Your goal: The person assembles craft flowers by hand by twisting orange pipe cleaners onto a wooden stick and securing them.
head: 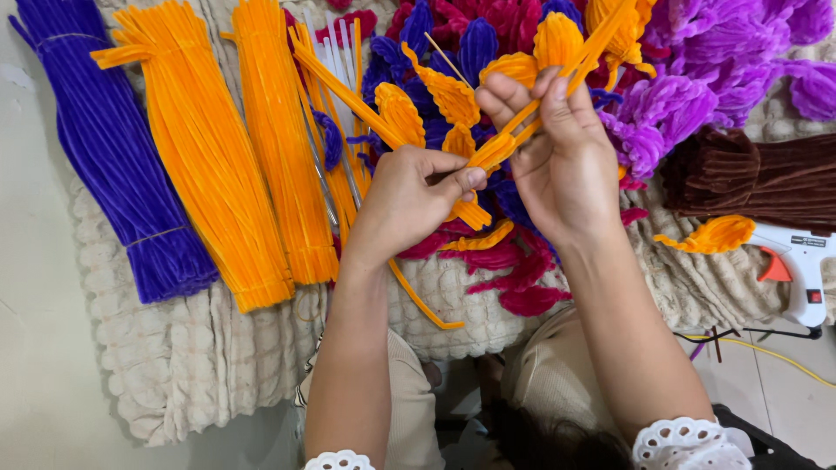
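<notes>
nearest me, my left hand (409,196) has its grip pinched on an orange petal (488,155) at centre. just past it at 1 o'clock, my right hand (557,144) has its grip grasping orange stems (601,39). orange bundles (209,148) lie at 10 o'clock, a glue gun (797,261) at 3, purple flowers (714,52) at 2.

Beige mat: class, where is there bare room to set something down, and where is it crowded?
Bare beige mat lies below the orange bundles, and right of the red petals, below the brown bundle. The top, around both hands, is crowded.
</notes>
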